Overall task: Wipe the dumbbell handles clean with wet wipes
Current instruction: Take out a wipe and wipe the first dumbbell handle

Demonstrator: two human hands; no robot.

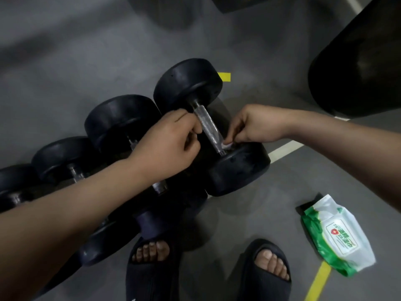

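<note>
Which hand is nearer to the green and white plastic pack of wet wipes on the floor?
Right. The right hand, pinching a white wipe at the metal handle, is beyond the pack, to its left; the left hand lies farther left.

In our right grip (pixel 249 127) we see a white wipe (pixel 226 145). Just left of the grip, the handle (pixel 209 129) is silver with a fine cross-hatched pattern. The heads (pixel 188 81) above and below the grip are matt black. Below and right of it, the pack (pixel 338 235) is white and green with a red shield. The floor (pixel 86 61) is grey, its lines (pixel 319 281) white and yellow. Our slippers (pixel 267 279) are black.
</note>
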